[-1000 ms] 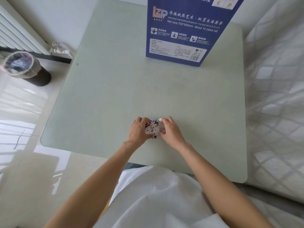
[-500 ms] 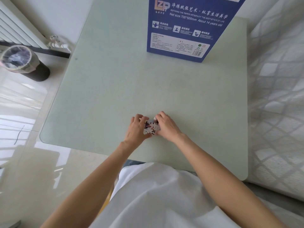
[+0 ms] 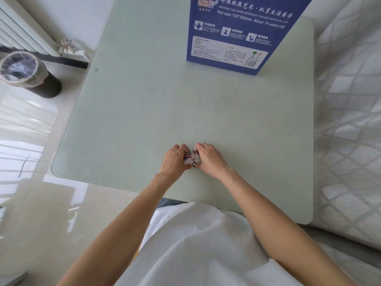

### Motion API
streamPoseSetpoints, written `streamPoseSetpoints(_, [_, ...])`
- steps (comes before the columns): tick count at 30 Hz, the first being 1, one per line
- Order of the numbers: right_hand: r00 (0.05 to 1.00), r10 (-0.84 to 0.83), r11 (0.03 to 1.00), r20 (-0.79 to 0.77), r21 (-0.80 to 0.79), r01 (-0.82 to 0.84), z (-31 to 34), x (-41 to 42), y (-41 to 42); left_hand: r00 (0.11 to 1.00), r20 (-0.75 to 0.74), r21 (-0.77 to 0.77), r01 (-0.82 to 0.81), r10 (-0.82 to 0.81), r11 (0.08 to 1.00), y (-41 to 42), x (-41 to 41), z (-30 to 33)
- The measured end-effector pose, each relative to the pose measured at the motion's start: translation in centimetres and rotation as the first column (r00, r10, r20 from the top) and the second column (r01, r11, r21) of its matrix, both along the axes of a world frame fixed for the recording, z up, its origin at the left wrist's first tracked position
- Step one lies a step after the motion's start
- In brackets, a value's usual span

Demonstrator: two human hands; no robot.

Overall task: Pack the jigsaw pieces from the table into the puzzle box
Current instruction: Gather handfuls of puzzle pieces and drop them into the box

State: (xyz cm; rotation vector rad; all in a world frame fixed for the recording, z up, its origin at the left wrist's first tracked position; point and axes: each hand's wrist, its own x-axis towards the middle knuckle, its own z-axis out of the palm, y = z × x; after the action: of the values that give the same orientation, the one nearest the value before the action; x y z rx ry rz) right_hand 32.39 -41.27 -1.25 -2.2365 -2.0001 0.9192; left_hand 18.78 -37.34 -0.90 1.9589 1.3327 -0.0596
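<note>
A small heap of jigsaw pieces (image 3: 192, 159), white with dark and red marks, lies on the pale green glass table (image 3: 144, 112) near its front edge. My left hand (image 3: 175, 159) curls around the heap from the left and my right hand (image 3: 209, 157) curls around it from the right, fingertips nearly meeting behind it. Most of the pieces are hidden by my fingers. The blue puzzle box (image 3: 241, 32) stands at the far side of the table, its printed side facing me and its top out of view.
A bin lined with a plastic bag (image 3: 22, 71) stands on the shiny floor to the left, beside a white radiator (image 3: 22, 34). A quilted bed (image 3: 350, 120) borders the table's right edge. My white clothing (image 3: 195, 250) fills the foreground.
Both hands have closed tighter around the pieces, squeezing the heap smaller. The view has tilted, so the box sits higher in frame.
</note>
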Motion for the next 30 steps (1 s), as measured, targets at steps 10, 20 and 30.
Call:
streamPoseSetpoints(10, [0.996, -0.046, 0.999, -0.081, 0.011, 0.047, 0.3, -0.7, -0.2, 0.998, 0.058, -0.015, -0.003, 0.003, 1.0, 0.1, -0.4, -0.2])
streamPoseSetpoints(20, [0.988, -0.118, 0.993, -0.102, -0.036, 0.114, 0.0, -0.5, -0.3, 0.995, 0.089, -0.009, 0.041, -0.04, 0.999, 0.4, -0.8, -0.6])
streamPoseSetpoints(30, [0.979, -0.08, 0.996, -0.189, 0.025, 0.087, 0.5, 0.1, -0.9, 0.989, 0.123, -0.045, 0.092, -0.086, 0.995, 0.7, -1.3, -0.4])
